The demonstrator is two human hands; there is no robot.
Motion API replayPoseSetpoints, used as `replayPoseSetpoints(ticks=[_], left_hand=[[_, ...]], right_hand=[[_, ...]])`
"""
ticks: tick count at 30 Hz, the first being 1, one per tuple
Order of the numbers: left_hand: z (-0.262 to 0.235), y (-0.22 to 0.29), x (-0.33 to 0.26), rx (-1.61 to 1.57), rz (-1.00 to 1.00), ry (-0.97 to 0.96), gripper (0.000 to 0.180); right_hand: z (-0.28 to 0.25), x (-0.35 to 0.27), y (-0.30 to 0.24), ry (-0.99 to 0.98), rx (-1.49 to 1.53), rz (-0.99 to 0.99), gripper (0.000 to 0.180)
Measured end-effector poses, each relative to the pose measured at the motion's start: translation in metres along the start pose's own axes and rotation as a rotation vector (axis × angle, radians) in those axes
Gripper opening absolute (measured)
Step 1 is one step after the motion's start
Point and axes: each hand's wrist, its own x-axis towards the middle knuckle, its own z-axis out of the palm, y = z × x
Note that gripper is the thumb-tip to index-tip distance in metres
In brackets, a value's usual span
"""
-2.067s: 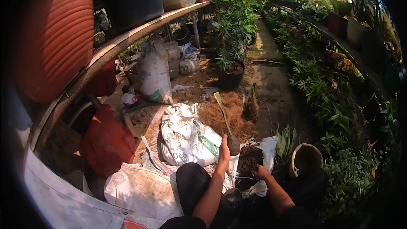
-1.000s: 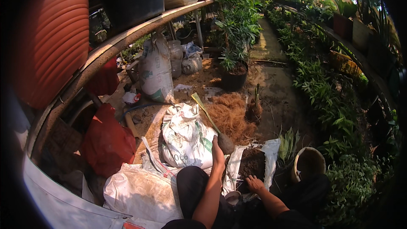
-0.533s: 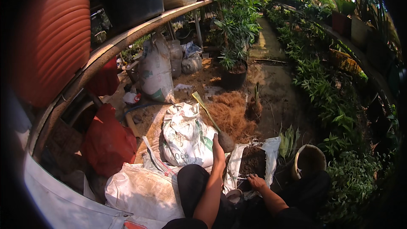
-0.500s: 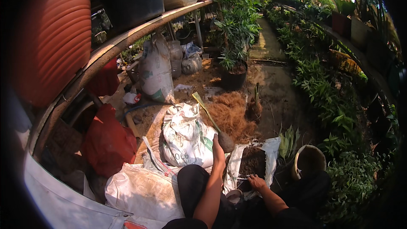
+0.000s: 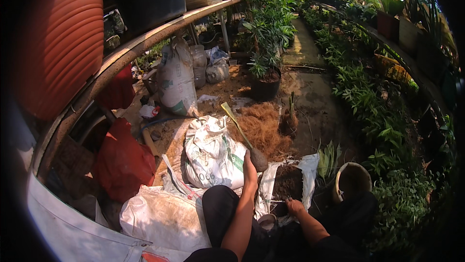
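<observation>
In the head view, the left hand (image 5: 249, 174) is cupping a brown ball (image 5: 259, 160) from its left side, the fingers closing around it and partly hidden. The ball is sitting low in the palm, just beyond the knee, probably because its weight is there; its green shoot (image 5: 236, 122) is leaning up and left, free of the fingers, a hold that seems to be sparing the stem.

The right hand (image 5: 297, 207) is resting at the near edge of the dark soil (image 5: 288, 183), fingers curling; whether they are gripping anything, I cannot tell. The soil is lying in an opened white bag (image 5: 310, 165), likely spread so that a hand can reach in. A pale pot (image 5: 337, 190) is standing to its right, within easy reach. Beyond, loose brown fibre (image 5: 261, 127) is lying heaped near a full white sack (image 5: 206, 158), seemingly keeping the space before the knees workable.
</observation>
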Motion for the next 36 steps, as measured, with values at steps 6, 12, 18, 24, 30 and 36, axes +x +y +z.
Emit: replayPoseSetpoints(ticks=[6,12,18,24,30,36], left_hand=[[0.004,0.001,-0.003,0.013,-0.012,-0.044,0.057],[-0.007,-0.015,0.015,-0.008,-0.016,-0.071,0.062],[-0.004,-0.012,0.007,0.017,-0.031,-0.031,0.063],[-0.007,-0.016,0.011,0.039,-0.043,-0.144,0.07],[-0.008,-0.02,0.011,0.037,-0.075,-0.181,0.072],[-0.007,-0.024,0.014,0.071,-0.096,-0.198,0.08]], right_hand=[[0.024,0.01,0.023,0.025,0.112,0.052,0.025],[-0.011,0.012,0.021,0.23,0.564,0.217,0.036],[-0.052,0.02,0.019,0.098,1.546,0.319,0.024],[-0.068,0.029,0.029,0.043,2.111,0.326,0.012],[-0.081,0.026,0.025,0.069,2.202,0.304,0.017],[-0.094,0.022,0.016,0.038,2.09,0.288,0.024]])
